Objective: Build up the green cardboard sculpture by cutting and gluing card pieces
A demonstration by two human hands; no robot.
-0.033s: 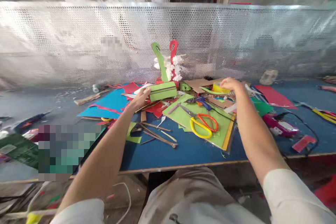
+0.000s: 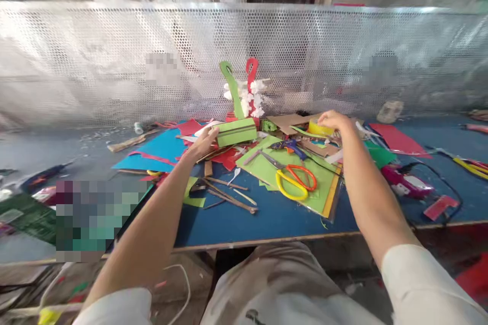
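My left hand (image 2: 205, 143) is closed on the left end of a green paper-covered box (image 2: 237, 132) with a dark stripe along it. Behind this box stand a curled green strip (image 2: 231, 86) and a curled red strip (image 2: 251, 72), with white fluffy pieces (image 2: 256, 99) around the red one. Over at the right, my right hand (image 2: 335, 120) has bent fingers at the top of a yellow tape roll (image 2: 319, 128); its fingertips are partly hidden. Between my hands lie a blue glue gun (image 2: 292, 147) and scissors (image 2: 293, 181) with yellow and orange handles, on green sheets (image 2: 263, 167).
Thin wooden sticks (image 2: 232, 196) lie near the front edge. Blue card (image 2: 156, 150) is at left, red card (image 2: 398, 138) at right. A magenta device (image 2: 409, 183) with a black cord sits farther right. A perforated metal screen (image 2: 152, 61) runs along the table's back.
My right hand has shifted very slightly up and to the left at the yellow tape roll. My left hand and the green box look the same.
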